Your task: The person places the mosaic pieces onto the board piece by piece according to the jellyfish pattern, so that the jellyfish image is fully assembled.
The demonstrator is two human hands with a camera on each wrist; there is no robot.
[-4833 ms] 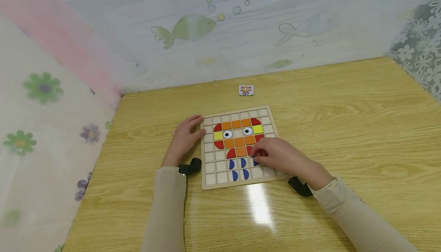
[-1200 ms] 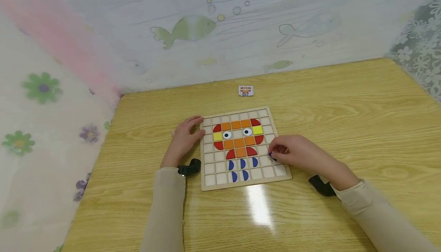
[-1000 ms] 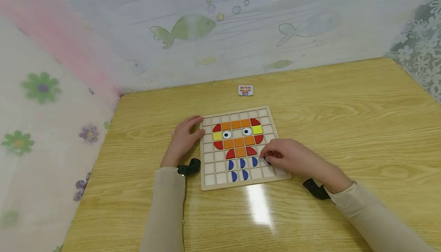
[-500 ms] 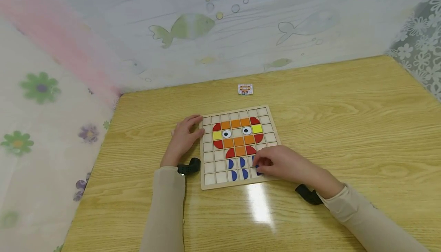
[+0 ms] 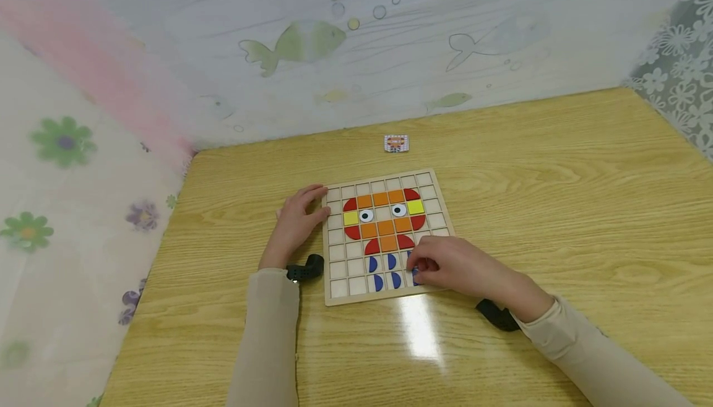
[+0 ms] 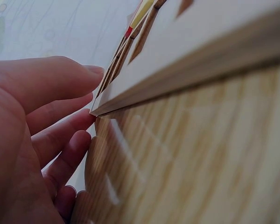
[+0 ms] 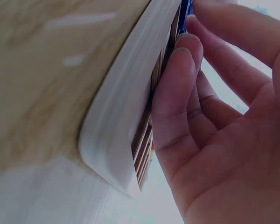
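Observation:
A wooden grid board (image 5: 356, 299) lies on the table, bearing a pattern of red, orange and yellow tiles with two eye tiles. Below that pattern, blue half-circle tiles stand in two rows. My right hand (image 5: 462, 265) pinches a blue half-circle tile (image 5: 415, 276) at the lower row's third filled cell, partly hidden by the fingers. In the right wrist view, thumb and forefinger meet at the blue tile (image 7: 184, 17), the other fingers bent over the board. My left hand (image 5: 298, 221) rests against the board's left edge, its thumb and fingertips touching the rim (image 6: 144, 93).
Behind the board a small picture card (image 5: 396, 143) shows a similar pattern on a grid. The wooden table (image 5: 557, 178) meets a wall painted with fish at the back. Dark camera mounts (image 5: 306, 268) sit on both wrists.
My right hand, earlier releasing a blue tile in the upper blue row, came back from the board's right side with another and lowered it to the bottom row. The left hand stayed put.

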